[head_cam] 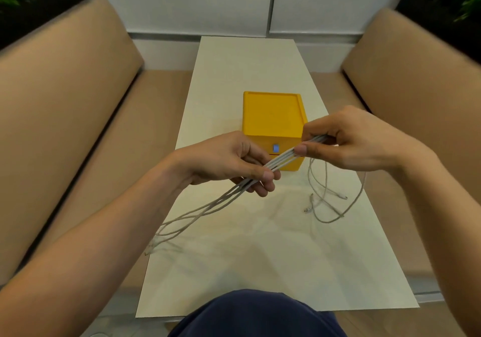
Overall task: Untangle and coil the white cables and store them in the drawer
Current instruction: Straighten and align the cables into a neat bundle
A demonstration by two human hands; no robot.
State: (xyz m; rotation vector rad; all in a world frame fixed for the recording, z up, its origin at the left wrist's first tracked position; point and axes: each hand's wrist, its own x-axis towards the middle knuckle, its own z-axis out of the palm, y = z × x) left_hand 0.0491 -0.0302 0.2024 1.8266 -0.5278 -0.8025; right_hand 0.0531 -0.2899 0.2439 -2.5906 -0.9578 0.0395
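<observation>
A bundle of white cables point(282, 158) runs taut between my two hands, held above the table. My left hand point(234, 162) pinches the strands at the lower left, my right hand point(346, 139) pinches them at the upper right. Loose ends trail down from my left hand to the table's left edge, and loops with connectors hang from my right hand onto the table. Behind the hands stands a yellow drawer box point(270, 113) with a small blue handle point(275, 148); the drawer looks closed.
The white table point(260, 253) stretches away from me between two tan benches point(65, 118). Green plants sit in the upper corners. A white wall panel stands behind the table's far end. My dark-clothed knee shows at the bottom edge.
</observation>
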